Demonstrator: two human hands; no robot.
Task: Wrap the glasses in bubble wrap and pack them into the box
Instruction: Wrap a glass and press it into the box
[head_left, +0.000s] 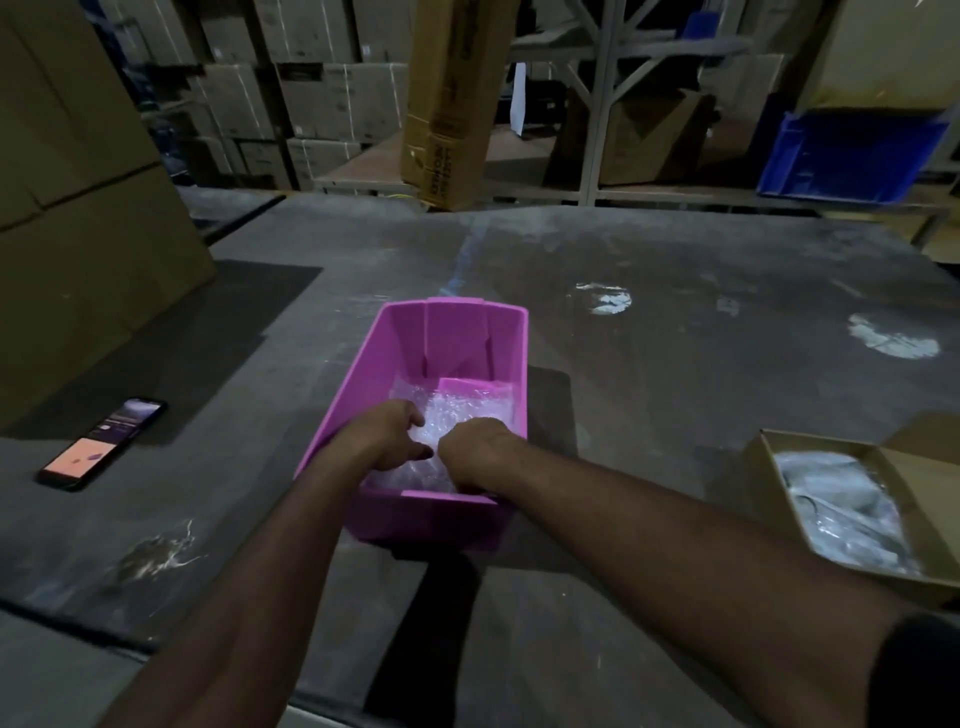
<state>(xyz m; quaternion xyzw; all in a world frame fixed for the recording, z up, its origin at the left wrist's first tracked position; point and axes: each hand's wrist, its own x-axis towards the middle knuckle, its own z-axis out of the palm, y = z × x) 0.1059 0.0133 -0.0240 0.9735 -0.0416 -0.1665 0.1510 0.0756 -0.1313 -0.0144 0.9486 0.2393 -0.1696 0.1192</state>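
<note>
Phone (104, 445) lay screen-up near the desk's (675, 389) left edge. At the middle I saw the pink box (410, 353), both hands inside it: left hand (392, 434) and right hand (475, 457) curled over the bubble-wrapped bundle (457, 415) on its floor. Near the right edge sat an open cardboard box (779, 457) holding plastic wrap (841, 509).

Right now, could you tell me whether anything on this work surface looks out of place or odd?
Only one thing stands out: a phone lies at the left with its screen lit, well apart from the packing. Both hands, left and right, are inside the pink box on the bubble wrap. Nothing looks spilled or broken.
</note>
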